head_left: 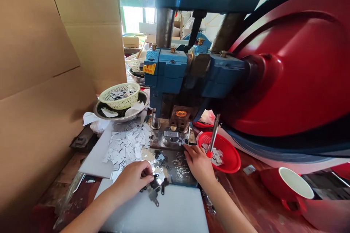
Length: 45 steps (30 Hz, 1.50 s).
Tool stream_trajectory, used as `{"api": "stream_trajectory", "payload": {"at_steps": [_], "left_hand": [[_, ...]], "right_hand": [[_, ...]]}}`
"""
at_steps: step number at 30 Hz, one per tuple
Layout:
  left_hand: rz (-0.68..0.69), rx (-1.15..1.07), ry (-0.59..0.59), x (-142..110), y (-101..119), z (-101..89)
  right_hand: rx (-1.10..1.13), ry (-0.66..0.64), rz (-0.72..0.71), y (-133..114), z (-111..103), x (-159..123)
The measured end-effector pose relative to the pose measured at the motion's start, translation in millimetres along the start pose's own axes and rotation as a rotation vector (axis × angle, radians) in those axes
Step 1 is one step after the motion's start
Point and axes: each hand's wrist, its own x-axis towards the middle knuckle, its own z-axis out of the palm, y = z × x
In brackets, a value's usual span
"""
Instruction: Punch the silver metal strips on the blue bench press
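Note:
My left hand (134, 178) is pinched closed, thumb against fingers, over a loose pile of flat dark and shiny metal plates (155, 193). What its fingertips hold, if anything, is hidden. My right hand (199, 163) lies with fingers stretched out, index fingertip at the front right edge of the die base (160, 145) of a blue press (172, 71). On the raised die in the middle of that base sits a small silvery plate (171, 135). Tiny bright metal bits (182, 167) are scattered just left of my right hand.
Many white-grey metal plates (127, 145) are heaped left of the die. Behind them a cream basket (120, 98) rests on a metal bowl. A red basket (232, 160) with plates, a red-tipped lever (213, 134), a red mug (286, 185) and a large red flywheel (300, 62) stand right. Cardboard (35, 123) walls the left.

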Motion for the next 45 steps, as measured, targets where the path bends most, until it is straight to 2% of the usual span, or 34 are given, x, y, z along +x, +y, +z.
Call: {"api": "stream_trajectory", "payload": {"at_steps": [3, 7, 9, 15, 21, 28, 33, 37, 41, 45], "left_hand": [[0.014, -0.029, 0.054, -1, -2, 2.0], [0.113, -0.110, 0.177, -4, -3, 3.5], [0.109, -0.144, 0.227, -6, -3, 3.5], [-0.013, -0.246, 0.175, -7, 1, 3.3], [-0.046, -0.346, 0.227, -3, -1, 9.4], [-0.023, -0.318, 0.262, 4, -5, 10.9], [-0.002, -0.376, 0.285, 24, 7, 0.4], [0.033, -0.409, 0.325, 50, 21, -7.9], [0.076, -0.421, 0.361, 72, 32, -10.0], [0.090, -0.395, 0.370, 82, 35, -11.0]], "right_hand": [[-0.035, -0.008, -0.039, 1, 3, -1], [-0.018, -0.002, -0.002, 5, 7, -4], [-0.004, -0.001, 0.008, 6, 8, -5], [0.015, 0.003, 0.018, 7, 7, -3], [0.055, 0.012, -0.054, 11, 9, -3], [0.141, 0.031, -0.080, 13, 15, 0], [0.240, 0.039, -0.034, 8, 16, 9], [0.343, 0.146, 0.070, -5, 13, 35], [0.259, 0.223, 0.046, -26, 15, 65], [0.146, 0.196, -0.012, -39, 15, 70]]}}
